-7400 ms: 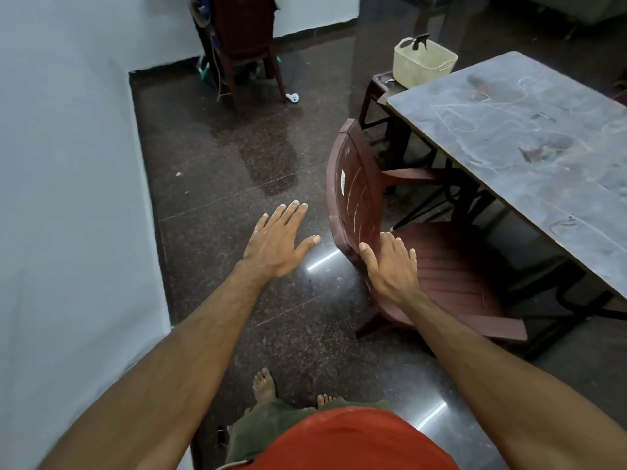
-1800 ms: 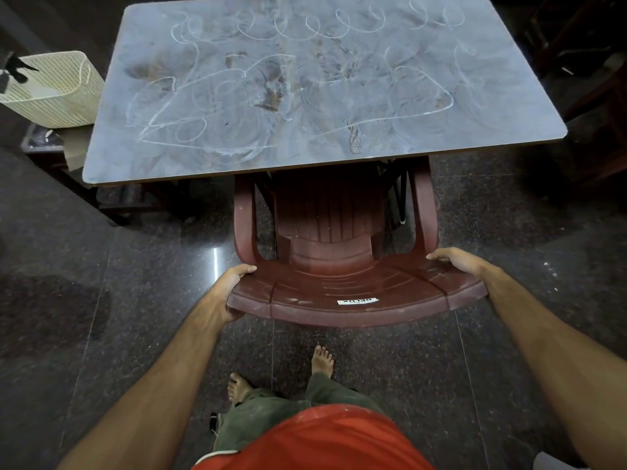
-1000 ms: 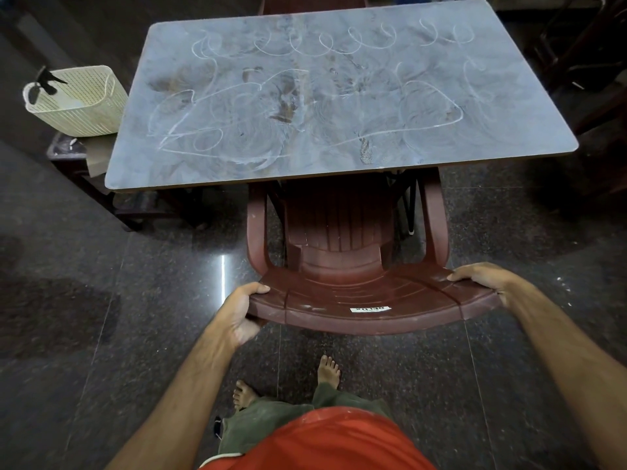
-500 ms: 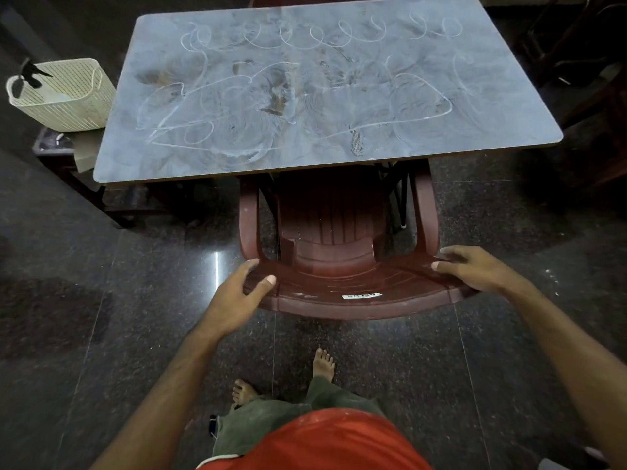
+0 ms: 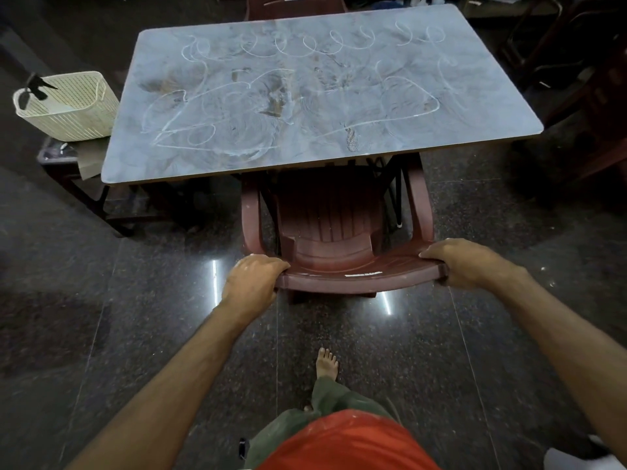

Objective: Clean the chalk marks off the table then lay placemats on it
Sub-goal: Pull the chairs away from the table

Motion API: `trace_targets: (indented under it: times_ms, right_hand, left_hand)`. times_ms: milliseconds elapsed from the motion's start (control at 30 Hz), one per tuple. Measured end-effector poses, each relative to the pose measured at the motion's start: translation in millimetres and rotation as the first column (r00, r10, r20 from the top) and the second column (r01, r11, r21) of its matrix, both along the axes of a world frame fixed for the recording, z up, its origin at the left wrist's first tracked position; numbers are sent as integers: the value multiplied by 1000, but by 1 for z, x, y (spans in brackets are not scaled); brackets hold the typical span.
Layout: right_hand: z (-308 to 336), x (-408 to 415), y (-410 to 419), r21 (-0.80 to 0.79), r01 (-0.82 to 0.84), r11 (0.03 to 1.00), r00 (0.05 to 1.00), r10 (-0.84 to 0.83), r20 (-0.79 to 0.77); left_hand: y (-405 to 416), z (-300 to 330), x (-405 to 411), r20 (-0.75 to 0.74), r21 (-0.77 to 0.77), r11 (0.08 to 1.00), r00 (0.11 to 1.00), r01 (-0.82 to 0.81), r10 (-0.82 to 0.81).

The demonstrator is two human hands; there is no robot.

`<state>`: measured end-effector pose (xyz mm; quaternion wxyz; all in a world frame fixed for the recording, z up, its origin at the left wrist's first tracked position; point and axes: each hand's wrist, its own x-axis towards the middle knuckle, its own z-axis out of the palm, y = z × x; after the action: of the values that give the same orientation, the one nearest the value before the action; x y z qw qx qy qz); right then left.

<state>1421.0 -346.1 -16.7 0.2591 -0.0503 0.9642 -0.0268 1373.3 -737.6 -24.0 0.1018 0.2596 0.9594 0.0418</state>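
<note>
Basket (image 5: pixel 69 108): cream plastic, perforated walls, sitting on a low dark stool (image 5: pixel 57 157) just off the table's left end. A black spray trigger (image 5: pixel 35 88) pokes up over its left rim; can't tell what else is inside.

Head view, hands: your left hand (image 5: pixel 252 283) is clamped on the left end of the chair back's top rail, fingers curled over the top, thumb underneath. Your right hand (image 5: pixel 464 264) grips the right end of the same rail, fingers wrapped over the edge. Both hands are closed on the maroon plastic chair (image 5: pixel 334 239), nothing else in either.

Chair seat and armrests are tucked partly under the near edge of the table (image 5: pixel 142 167).

Table is a grey-blue rectangular top, directly ahead of you. White chalk marks (image 5: pixel 190 130) cover most of it: a row of loops along the far edge, bigger outlines across the middle, brownish smudges between them. No placemats on it yet.

Another maroon chair (image 5: pixel 295 5) shows at the far side. Floor is dark polished stone.
</note>
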Motion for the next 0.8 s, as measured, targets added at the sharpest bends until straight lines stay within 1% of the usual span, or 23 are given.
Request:
trace_targets:
  times_ms: [67,133,233,433,533,800]
  right_hand:
    - [1,6,-6,30,32,999,995,-29,-97]
    - [3,13,-8,42,52,998,984,-44,-174]
    - [6,20,-10,71,42,997,968,-23,-250]
    - [11,20,-11,80,29,996,969,-9,-246]
    - [13,21,-12,87,21,996,963,3,-270]
    - [17,12,5,121,-12,993,960,45,-275]
  left_hand:
    - [2,-1,4,-39,5,998,998,-57,58]
    - [3,-2,9,-61,8,997,995,-77,77]
    - [4,-3,14,-99,14,995,990,-95,96]
    - [9,0,20,-130,5,992,983,-127,127]
    - [11,2,22,-144,11,989,979,-145,145]
    - [24,2,19,-142,48,990,980,-131,137]
